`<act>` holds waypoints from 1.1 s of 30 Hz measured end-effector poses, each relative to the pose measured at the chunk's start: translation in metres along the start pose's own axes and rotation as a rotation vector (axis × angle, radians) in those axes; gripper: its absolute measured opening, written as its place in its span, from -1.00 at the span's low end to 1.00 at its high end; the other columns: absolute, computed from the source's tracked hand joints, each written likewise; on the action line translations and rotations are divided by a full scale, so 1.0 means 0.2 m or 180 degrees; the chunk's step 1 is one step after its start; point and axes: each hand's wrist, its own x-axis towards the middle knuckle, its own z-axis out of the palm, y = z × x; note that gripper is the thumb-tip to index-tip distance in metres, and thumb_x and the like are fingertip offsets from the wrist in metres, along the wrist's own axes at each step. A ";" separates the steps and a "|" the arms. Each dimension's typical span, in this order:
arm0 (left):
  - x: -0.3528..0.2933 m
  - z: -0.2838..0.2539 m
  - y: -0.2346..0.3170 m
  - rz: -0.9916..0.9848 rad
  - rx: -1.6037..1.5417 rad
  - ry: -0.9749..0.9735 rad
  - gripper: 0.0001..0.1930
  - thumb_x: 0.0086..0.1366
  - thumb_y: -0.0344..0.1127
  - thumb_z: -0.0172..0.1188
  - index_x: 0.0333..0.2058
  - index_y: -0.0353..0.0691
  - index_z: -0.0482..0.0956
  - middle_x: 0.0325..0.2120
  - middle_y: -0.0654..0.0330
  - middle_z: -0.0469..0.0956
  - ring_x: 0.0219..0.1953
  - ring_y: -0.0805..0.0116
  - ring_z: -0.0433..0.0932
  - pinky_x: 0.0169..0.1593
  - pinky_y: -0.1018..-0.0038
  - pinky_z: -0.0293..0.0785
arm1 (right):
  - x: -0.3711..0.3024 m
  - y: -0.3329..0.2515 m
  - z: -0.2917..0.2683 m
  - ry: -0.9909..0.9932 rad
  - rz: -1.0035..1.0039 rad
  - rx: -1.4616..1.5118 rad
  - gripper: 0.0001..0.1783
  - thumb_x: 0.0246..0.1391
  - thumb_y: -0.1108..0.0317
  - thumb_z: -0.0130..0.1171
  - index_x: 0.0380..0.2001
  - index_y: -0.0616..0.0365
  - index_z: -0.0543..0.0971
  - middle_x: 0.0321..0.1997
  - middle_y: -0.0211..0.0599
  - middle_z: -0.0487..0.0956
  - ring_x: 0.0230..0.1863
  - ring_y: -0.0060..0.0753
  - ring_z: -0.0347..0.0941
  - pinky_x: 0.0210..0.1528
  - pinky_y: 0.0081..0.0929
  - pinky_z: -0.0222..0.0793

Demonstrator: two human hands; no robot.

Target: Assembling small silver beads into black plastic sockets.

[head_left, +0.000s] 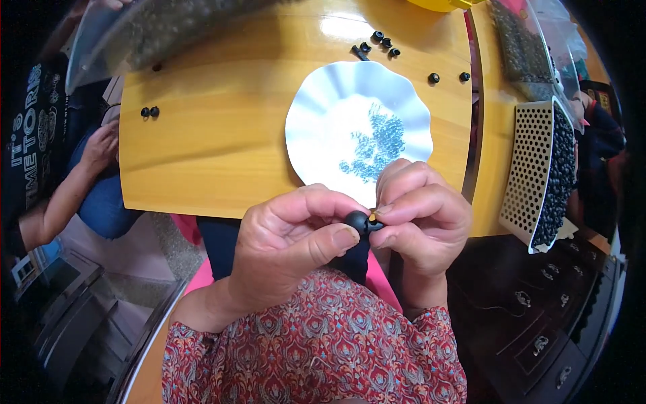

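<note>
Just in front of my chest, my left hand (293, 232) pinches a small round black part (356, 220) between thumb and forefinger. My right hand (424, 219) has its fingertips closed at the other side of this part, where a tiny golden bit (373, 219) and a dark stub show. Whether the stub belongs to the round part cannot be told. Beyond my hands stands a white plate (319, 128) with a wavy rim. Many tiny clear, glinting pieces (383, 138) lie spread over its right half.
Several loose black parts (378, 36) lie behind the plate, with a pair (149, 112) at the table's left. A perforated cream basket (531, 168) of black pieces stands right. Clear bags (175, 34) of parts sit far left and far right (521, 47). A person's hand (101, 145) is at left.
</note>
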 end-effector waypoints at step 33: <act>-0.03 0.00 -0.03 -0.0930 -0.0933 -0.0097 -0.76 0.24 -0.40 0.19 -0.15 -0.40 0.50 -0.33 0.19 0.55 -0.33 0.52 0.49 -0.24 0.63 0.42 | 0.14 -0.04 -0.04 -0.1036 0.0230 0.0470 -0.73 -0.42 0.38 0.51 -0.61 0.11 0.58 -0.54 -0.41 0.48 -0.50 -0.43 0.40 -0.49 -0.55 0.26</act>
